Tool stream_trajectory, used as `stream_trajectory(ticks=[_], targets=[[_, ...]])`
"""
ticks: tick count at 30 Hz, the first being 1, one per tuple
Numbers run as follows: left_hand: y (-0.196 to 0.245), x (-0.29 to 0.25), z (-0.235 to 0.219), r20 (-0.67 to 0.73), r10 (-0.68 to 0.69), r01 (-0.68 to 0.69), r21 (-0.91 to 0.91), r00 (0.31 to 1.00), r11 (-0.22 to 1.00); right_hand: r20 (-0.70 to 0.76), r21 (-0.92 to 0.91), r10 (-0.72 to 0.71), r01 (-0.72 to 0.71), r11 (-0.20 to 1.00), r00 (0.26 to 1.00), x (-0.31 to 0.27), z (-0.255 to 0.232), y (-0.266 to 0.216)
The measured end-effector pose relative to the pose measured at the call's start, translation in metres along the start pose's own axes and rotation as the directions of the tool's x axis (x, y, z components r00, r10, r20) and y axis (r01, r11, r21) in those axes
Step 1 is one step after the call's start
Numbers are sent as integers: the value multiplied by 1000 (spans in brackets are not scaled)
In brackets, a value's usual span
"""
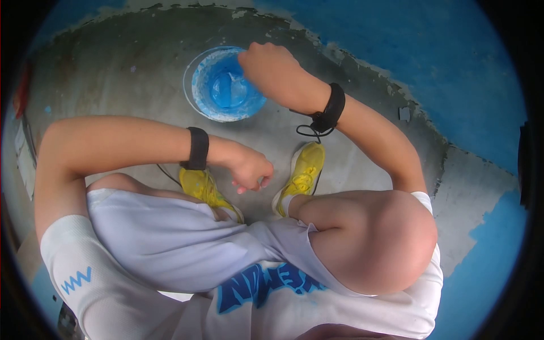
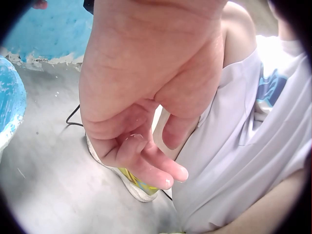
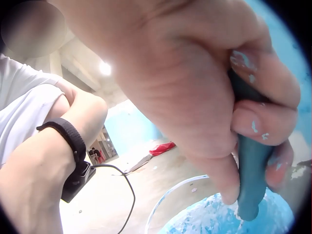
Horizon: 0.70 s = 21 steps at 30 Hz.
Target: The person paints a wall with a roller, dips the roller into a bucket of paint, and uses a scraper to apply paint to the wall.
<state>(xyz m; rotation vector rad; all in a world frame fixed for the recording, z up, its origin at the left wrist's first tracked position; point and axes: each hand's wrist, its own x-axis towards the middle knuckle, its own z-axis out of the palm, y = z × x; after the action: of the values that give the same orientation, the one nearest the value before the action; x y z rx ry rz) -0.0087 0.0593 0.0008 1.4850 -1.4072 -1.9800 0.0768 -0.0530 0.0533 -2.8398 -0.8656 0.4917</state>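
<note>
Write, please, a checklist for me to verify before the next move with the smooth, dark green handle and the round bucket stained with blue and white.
1. Handle gripped: ok; the fingers of the right hand curl round it.
2. Bucket steady: ok; it stands upright on the grey, bare floor.
3. Yellow lace-up shoes away from the bucket: ok; there is floor between them.
4. Left hand free: ok; it is empty, fingers loosely bent.
5. Right fingers clean: not ok; pale blue specks are on them.
6. Tool's working end ready: cannot tell; it is not clearly visible.
</note>
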Motion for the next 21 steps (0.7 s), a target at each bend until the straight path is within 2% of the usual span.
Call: stream_trajectory(ticks=[4,6,7,9,12,16,17,19,21], targets=[[1,-1,1,-22,11,-11,6,1000,1000,-1,-54,26,-26,998,1000,-12,7,1],[2,-3,3,-31,2,-2,2,1000,1000,-166,145,-15,40,989,986,-20,2,6],[2,-4,4,-32,-5,5,-4,999,1000,-165,144,-20,45,989,986,-23,-2,8],[2,-3,5,-32,-12,12,-8,999,1000,-127,217,-136,161,963,983,-27,-11,11],[3,-3,3,-34,-12,12,-6,999,1000,-213,146,-167,201,969,963,-37,-6,4],[1,-2,3,-26,-2,1,-4,1000,1000,-174,178,-179,210,961,968,-39,-10,-9],[1,-1,2,-17,4,-4,1,1000,1000,-191,131,-185,212,969,964,-36,-9,-11],[0,1,2,-16,7,-7,-2,1000,1000,-209,83,-190,211,974,959,-30,-7,-12],[2,-1,1,-18,8,-8,-6,1000,1000,-271,53,-4,19,998,963,-23,-8,-10]])
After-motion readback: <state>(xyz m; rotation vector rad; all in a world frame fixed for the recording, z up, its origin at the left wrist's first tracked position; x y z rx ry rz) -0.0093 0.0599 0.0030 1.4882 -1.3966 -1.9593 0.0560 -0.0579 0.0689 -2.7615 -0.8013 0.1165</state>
